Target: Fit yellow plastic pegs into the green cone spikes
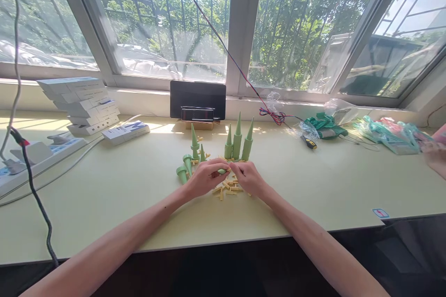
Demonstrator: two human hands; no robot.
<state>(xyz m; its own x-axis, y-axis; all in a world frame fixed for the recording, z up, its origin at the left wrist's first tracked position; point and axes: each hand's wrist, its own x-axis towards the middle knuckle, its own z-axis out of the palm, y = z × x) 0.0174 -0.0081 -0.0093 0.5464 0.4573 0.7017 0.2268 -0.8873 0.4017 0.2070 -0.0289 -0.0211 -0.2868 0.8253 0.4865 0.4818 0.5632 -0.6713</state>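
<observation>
My left hand (209, 176) is closed round a small green pointed piece (222, 171), probably a plastic spike, mostly hidden by the fingers. Fingertips of my right hand (246, 176) pinch against it, with a bit of yellow plastic showing between the two hands. Below them lies a loose heap of small yellow T-shaped plastic pieces (228, 187). Behind the right hand, several green stacked spikes (237, 141) stand upright, points up. Left of the left hand are more green spikes with round collars (187, 162), some standing and some lying, with yellow pieces among them.
A black tablet (198, 100) stands by the window. White boxes (85, 104) are stacked at the left, near a power strip (45, 158) and cables. At the right lie a screwdriver (308, 142) and plastic bags (386, 134); another person's hand (435, 153) shows at the edge.
</observation>
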